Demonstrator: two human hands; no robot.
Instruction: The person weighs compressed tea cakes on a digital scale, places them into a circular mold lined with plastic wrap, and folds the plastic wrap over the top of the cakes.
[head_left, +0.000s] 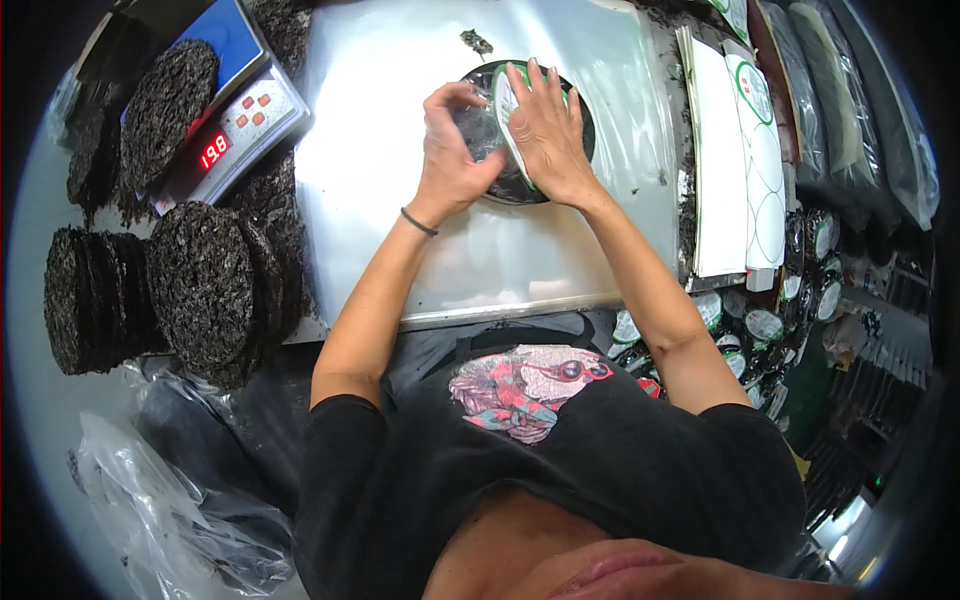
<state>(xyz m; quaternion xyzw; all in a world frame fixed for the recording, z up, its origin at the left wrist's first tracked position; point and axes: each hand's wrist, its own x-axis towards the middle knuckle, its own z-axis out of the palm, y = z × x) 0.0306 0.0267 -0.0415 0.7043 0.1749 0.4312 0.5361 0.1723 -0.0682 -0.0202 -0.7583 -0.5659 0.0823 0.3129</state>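
Note:
A round dark package in clear plastic film (478, 129) lies on a stack of clear plastic sheets (495, 262) before me. A round green-edged label (507, 112) is on its top, partly covered by fingers. My right hand (546, 131) lies flat over the label and the package's right part, fingers spread. My left hand (454, 146) curves around the package's left side, with thumb and fingers at its film; it is slightly blurred. A small flake of dried seaweed (476, 43) lies on the sheets just above the package.
At the left stands a digital scale (255, 112) with a dried seaweed disc (169, 112) on it. Stacks of dried seaweed discs (202, 292) stand below. Label sheets (763, 172) lie at the right; many wrapped, labelled packages (763, 325) are heaped beyond. A clear plastic bag (135, 480) is lower left.

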